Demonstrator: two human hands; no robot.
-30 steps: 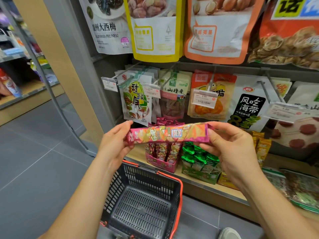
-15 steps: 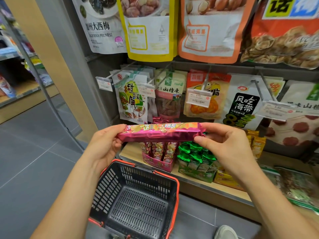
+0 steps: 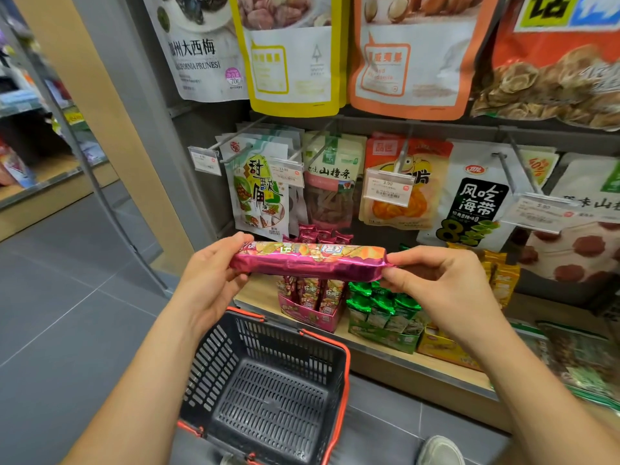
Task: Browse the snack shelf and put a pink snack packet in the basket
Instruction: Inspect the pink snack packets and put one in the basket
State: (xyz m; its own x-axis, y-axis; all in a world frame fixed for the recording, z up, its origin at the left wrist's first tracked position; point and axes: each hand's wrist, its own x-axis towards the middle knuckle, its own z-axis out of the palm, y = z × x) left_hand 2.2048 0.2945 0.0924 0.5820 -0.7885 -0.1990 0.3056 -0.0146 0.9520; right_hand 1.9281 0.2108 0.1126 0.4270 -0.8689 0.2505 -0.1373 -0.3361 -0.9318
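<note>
While the left hand (image 3: 208,280) and right hand (image 3: 443,290) stay apart, each pinching one end, the packet (image 3: 310,263) is rolled from label-forward to show more of its pink side, level above the basket (image 3: 344,380). Browsing seems done; the drop remains.

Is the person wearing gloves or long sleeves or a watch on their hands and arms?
No. The left hand and the right hand are bare, with no gloves and no rings that show. The left arm and the right arm are bare too. No sleeve, watch or bracelet is in view.
</note>
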